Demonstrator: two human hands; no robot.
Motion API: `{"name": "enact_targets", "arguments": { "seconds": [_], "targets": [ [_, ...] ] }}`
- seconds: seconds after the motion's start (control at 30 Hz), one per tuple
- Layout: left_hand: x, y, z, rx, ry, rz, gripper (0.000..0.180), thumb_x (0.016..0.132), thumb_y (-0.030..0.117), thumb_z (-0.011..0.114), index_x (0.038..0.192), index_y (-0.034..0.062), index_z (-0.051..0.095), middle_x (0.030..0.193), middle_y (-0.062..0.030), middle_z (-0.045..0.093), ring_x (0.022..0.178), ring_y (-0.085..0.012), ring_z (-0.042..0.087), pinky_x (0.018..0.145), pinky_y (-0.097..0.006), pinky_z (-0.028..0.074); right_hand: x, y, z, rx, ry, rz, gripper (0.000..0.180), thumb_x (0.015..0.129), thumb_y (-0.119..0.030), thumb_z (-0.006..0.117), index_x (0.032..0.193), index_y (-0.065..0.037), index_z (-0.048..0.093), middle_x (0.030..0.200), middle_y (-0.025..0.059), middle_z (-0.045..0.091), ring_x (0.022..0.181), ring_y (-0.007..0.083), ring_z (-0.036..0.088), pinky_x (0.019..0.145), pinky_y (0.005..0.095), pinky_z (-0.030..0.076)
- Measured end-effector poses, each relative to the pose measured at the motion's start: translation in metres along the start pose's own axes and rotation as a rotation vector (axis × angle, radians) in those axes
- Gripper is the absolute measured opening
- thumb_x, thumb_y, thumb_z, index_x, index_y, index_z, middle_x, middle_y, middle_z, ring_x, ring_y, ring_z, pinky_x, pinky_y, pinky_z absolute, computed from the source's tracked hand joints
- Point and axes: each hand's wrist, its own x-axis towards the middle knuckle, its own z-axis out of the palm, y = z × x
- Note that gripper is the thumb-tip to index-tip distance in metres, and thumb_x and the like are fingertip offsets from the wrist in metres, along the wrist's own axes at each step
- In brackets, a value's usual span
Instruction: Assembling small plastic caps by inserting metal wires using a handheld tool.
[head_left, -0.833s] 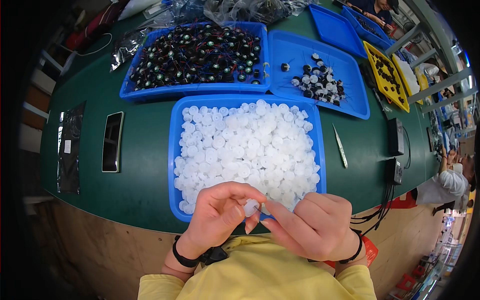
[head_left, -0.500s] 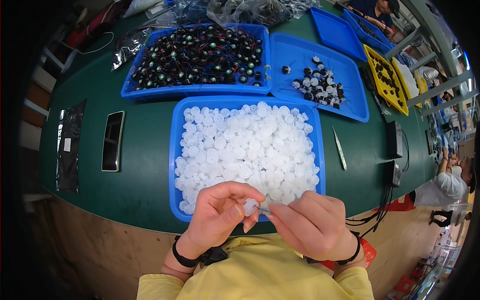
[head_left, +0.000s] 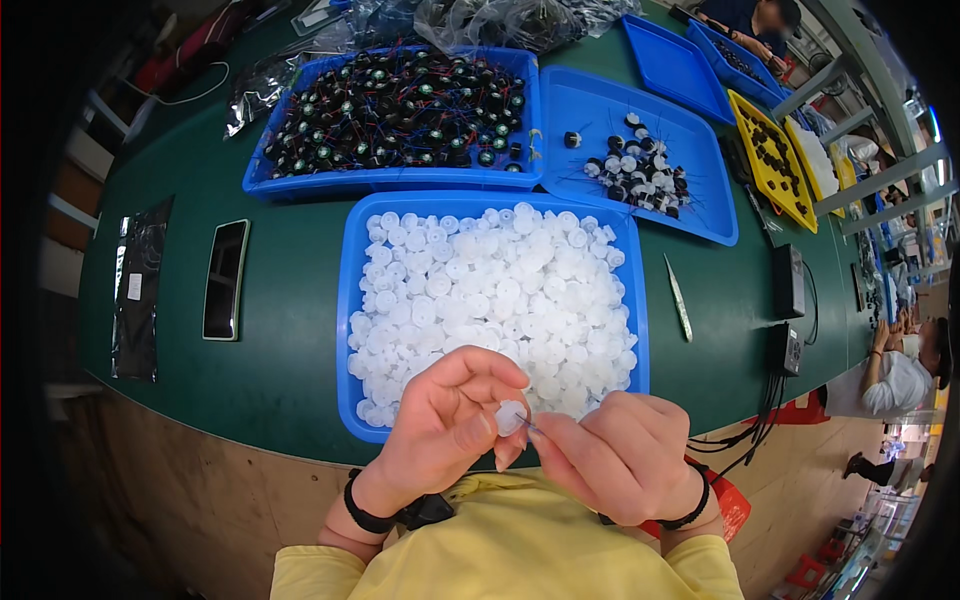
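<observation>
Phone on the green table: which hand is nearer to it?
Left. The left hand is right of the phone and lower in view; the right hand is farther right, beyond the left hand.

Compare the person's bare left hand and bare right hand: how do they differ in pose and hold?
The left hand holds a round, translucent white plastic piece; the right hand pinches a thin, dark wire beside it.
The left hand shows part of its inner side; the right hand mostly shows its back.
Shared: a black wristband on each wrist.
</observation>
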Motion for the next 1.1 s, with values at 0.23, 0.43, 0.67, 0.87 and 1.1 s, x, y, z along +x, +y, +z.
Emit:
{"name": "enact_targets", "arguments": {
  "seconds": [0.23,0.43,0.67,0.87,1.1],
  "targets": [
    [-0.0017,-0.0038,-0.0081,-0.083,-0.056,-0.016,0.034,0.085,0.024,0.061,0.101,-0.0021,0.047,0.085,-0.0107,0.056,0.066,-0.0150,0.052,0.059,-0.026,0.041,-0.0006,0.0019,-0.0040,-0.037,-0.093,-0.001,0.033,0.056,-0.007,0.061,0.088,0.001,0.064,0.055,-0.0027,0.032,0.044,0.0083,0.034,0.036,0.0208,0.023],
    [-0.0008,-0.0021,-0.0078,-0.084,-0.046,-0.007,0.030,0.086,0.021,0.060,0.100,-0.0021,0.048,0.081,-0.0102,0.056,0.065,-0.0151,0.051,0.059,-0.026,0.041,0.0024,0.0015,-0.0075,-0.035,-0.121,-0.033,0.033,0.054,-0.006,0.060,0.086,0.002,0.064,0.056,-0.0020,0.034,0.045,0.0090,0.036,0.036,0.0204,0.025],
    [-0.0005,-0.0034,-0.0091,-0.074,-0.052,0.028,0.029,0.085,0.018,0.061,0.101,-0.0034,0.049,0.083,-0.0108,0.057,0.068,-0.0145,0.053,0.059,-0.026,0.043,0.0046,0.0017,-0.0050,-0.060,-0.102,-0.023,0.022,0.059,-0.003,0.062,0.081,0.003,0.061,0.056,-0.0013,0.036,0.045,0.0094,0.037,0.035,0.0204,0.025],
    [-0.0007,-0.0038,-0.0108,-0.038,-0.037,0.035,0.030,0.085,0.017,0.061,0.102,-0.0046,0.049,0.085,-0.0115,0.057,0.071,-0.0143,0.055,0.060,-0.026,0.044,0.0053,0.0017,-0.0016,-0.055,-0.076,0.018,0.018,0.061,-0.002,0.062,0.078,0.001,0.060,0.056,-0.0014,0.034,0.043,0.0092,0.036,0.034,0.0207,0.025],
    [-0.0011,-0.0025,-0.0103,-0.108,-0.047,-0.013,0.031,0.086,0.017,0.060,0.103,-0.0051,0.049,0.086,-0.0121,0.058,0.070,-0.0149,0.055,0.061,-0.026,0.045,0.0053,0.0012,-0.0006,-0.021,-0.059,0.054,0.017,0.060,-0.001,0.061,0.077,0.000,0.059,0.055,-0.0016,0.033,0.042,0.0088,0.036,0.034,0.0213,0.024]
  ]
}}
